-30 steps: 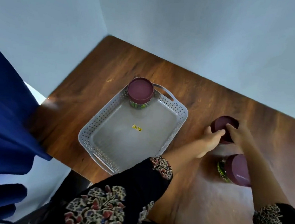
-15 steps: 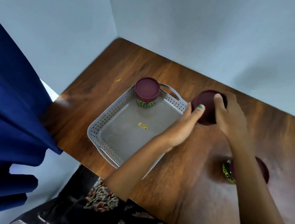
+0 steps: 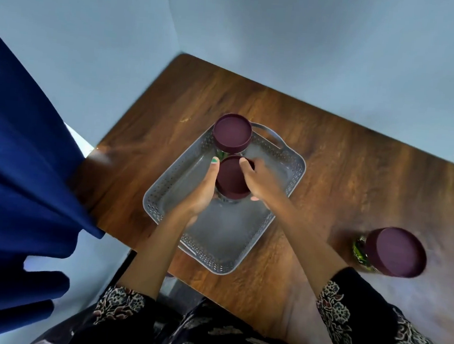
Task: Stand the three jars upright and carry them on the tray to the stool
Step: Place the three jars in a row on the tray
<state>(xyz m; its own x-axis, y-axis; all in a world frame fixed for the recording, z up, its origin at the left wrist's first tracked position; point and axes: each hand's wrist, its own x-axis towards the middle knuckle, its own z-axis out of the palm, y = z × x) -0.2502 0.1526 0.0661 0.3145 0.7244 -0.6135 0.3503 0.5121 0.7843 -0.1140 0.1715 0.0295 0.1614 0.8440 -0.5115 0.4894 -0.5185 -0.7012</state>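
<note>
**Second jar held over the tray, third one lying on the table**

Both hands close around one jar (image 3: 233,178) with a dark purple lid. The left hand (image 3: 200,194) presses its left side and the right hand (image 3: 260,184) wraps the right side, fingers over the lid edge. This jar is upright inside the grey tray (image 3: 288,174), just beside another upright jar (image 3: 232,134) in the far corner; if its base already touches the tray floor, I cannot tell. The near half of the tray is free. The tray's near corner reaches close to the front edge of the wooden table (image 3: 345,160). A third jar (image 3: 390,254) lies on its side, well apart on the right. A blue curtain (image 3: 15,167) hangs at the left table edge.
</note>
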